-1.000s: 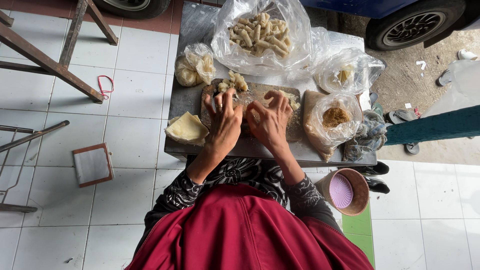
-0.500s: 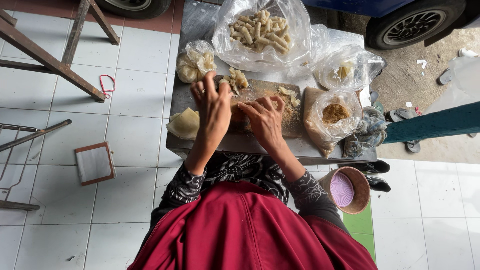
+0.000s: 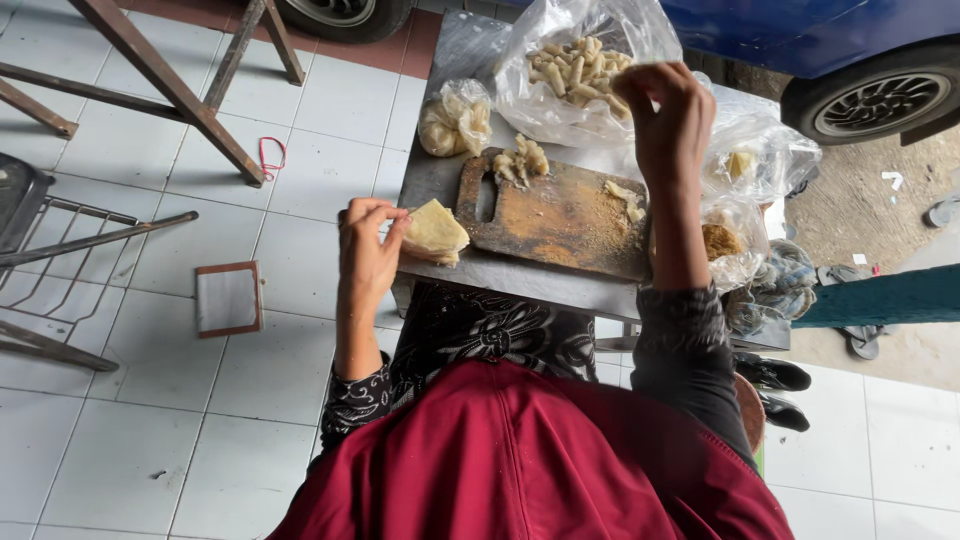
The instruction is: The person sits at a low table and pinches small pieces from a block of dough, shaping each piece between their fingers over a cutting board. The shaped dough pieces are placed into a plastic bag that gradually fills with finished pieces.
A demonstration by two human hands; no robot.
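My lap: a red cloth point(image 3: 530, 470) covers it at the near edge of the table point(image 3: 440, 180); my patterned sleeves come out on either side.

Left hand: my left hand point(image 3: 368, 250) hangs at the table's near left corner, fingertips pinched together on the top sheet of the stack of thin pale wrappers point(image 3: 433, 233) that sits on that corner.

Step in hand: I judge this to be the change-over between pieces, one hand picking off a fresh wrapper while the other is up at the bag of finished rolls.

Board: the wooden cutting board point(image 3: 560, 215) lies just right of the wrappers, along the near edge. It is dusted with brown crumbs, with a small heap of pale pieces point(image 3: 520, 160) at its far left corner and a few scraps near its far right.

Next move: as I judge it, the wrapper must come off as a single sheet and be laid flat on a bare part of the board; it looks thin, so a slow peel suits it.

Right hand: my right hand point(image 3: 672, 115) is raised over the far right of the table, fingers curled together at the mouth of the big clear bag of pale rolls point(image 3: 580, 70). I cannot tell whether it grips a roll.

Far side: a small knotted bag point(image 3: 455, 118) at the far left; more clear bags point(image 3: 745, 195) at the right edge.
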